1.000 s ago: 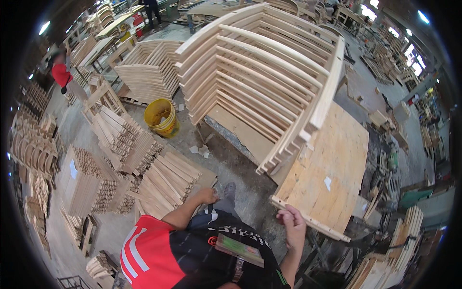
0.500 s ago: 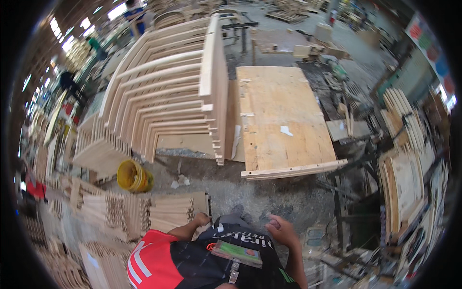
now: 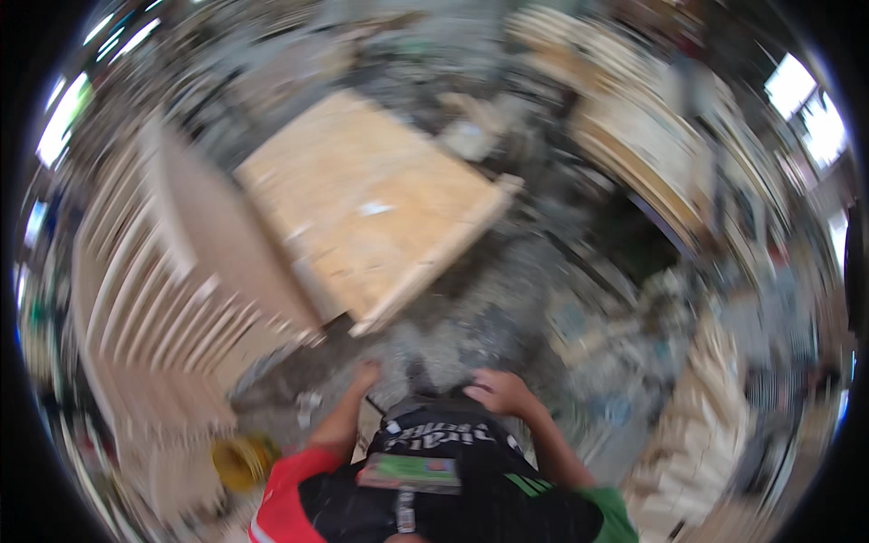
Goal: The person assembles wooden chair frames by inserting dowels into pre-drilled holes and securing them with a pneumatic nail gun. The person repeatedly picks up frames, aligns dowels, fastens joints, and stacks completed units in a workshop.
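Note:
My left hand [image 3: 367,373] hangs in front of my body at the left, small and smeared, its fingers unclear. To the right, my right hand [image 3: 498,391] is held low near my waist, fingers loosely bent and apart, with nothing visible in it. Neither hand touches the wooden pieces. Ahead lies a pale plywood panel [image 3: 371,195] with a wooden strip [image 3: 444,258] along its near edge. Left of it stands a stack of bent wooden frames [image 3: 154,262], the closest pieces to my left hand along with the panel.
A yellow bucket [image 3: 243,462] sits on the floor at the lower left. Stacked curved wooden parts [image 3: 638,136] stand at the upper right, and a pile of pale wooden pieces [image 3: 697,416] at the lower right. Scraps litter the grey concrete floor [image 3: 425,348] between them.
My view has swung to the right, so the panel, frames and bucket appear shifted left and turned. More wood on the right now shows. Both hands stay in front of me.

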The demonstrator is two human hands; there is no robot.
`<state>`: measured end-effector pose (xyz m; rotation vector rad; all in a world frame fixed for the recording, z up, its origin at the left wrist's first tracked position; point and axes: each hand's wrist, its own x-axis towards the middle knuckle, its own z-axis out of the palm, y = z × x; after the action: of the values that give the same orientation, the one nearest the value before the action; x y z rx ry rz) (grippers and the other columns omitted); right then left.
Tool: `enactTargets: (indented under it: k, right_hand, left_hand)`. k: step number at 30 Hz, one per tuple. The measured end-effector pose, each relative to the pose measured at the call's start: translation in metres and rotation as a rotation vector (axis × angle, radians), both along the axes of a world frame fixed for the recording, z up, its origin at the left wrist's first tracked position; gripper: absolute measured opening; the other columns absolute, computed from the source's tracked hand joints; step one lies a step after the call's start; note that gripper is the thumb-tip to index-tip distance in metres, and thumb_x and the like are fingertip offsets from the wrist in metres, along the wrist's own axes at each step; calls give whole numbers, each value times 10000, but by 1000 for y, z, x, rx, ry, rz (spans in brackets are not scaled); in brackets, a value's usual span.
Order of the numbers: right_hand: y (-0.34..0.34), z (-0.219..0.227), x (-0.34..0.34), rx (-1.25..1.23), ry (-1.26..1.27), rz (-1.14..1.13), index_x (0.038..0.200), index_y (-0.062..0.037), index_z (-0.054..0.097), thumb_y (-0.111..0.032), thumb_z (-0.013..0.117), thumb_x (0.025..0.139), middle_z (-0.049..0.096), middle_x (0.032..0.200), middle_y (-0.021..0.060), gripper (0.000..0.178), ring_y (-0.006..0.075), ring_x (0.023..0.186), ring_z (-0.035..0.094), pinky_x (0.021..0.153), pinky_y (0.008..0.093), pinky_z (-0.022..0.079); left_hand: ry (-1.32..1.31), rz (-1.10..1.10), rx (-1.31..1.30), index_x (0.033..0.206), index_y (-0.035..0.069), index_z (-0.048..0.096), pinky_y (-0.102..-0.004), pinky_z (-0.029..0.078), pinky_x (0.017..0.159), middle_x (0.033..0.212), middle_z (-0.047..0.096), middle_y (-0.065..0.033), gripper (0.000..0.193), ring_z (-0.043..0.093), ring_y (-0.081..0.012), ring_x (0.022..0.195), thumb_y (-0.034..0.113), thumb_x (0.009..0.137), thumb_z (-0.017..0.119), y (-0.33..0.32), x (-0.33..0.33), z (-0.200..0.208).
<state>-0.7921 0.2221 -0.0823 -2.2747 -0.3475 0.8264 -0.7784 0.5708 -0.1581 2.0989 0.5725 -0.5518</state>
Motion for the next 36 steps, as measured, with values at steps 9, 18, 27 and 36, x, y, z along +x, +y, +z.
enactTargets:
  k: [9, 18, 27, 36]
  right_hand:
    - [-48, -6, -32, 93, 35, -391, 1334, -52, 660, -470, 683, 975, 758, 1211, 204, 551, 416, 1154, 707, 984, 516, 541]
    - [-174, -21, -61, 49, -31, -671, 1345, -57, 666, -460, 695, 981, 775, 1139, 195, 545, 414, 1072, 730, 938, 505, 555]
    - [-303, -11, -112, 111, -185, -1211, 1260, -46, 724, -435, 713, 970, 784, 1113, 194, 486, 389, 1047, 744, 907, 472, 576]
    - [-336, -9, -129, 191, -197, -1735, 1247, -43, 728, -378, 726, 977, 789, 1057, 152, 430, 286, 976, 753, 883, 405, 577]
  left_hand:
    - [130, -1006, 202, 953, 56, 769, -487, 550, 600, 749, 707, -127, 355, 712, -284, 675, 361, 1016, 598, -62, -18, -5]
    - [61, -1274, 342, 902, 82, 773, -461, 542, 554, 675, 671, -103, 337, 703, -270, 639, 350, 1009, 599, -194, 94, 1]
    - [216, -661, -252, 1035, 69, 743, -300, 484, 491, 757, 662, -42, 183, 657, -159, 623, 203, 1058, 621, -449, 172, 29]
    - [422, -1165, -279, 1236, 55, 720, -258, 572, 685, 1015, 772, -70, 267, 725, -133, 826, 239, 1053, 654, -591, 143, 20]
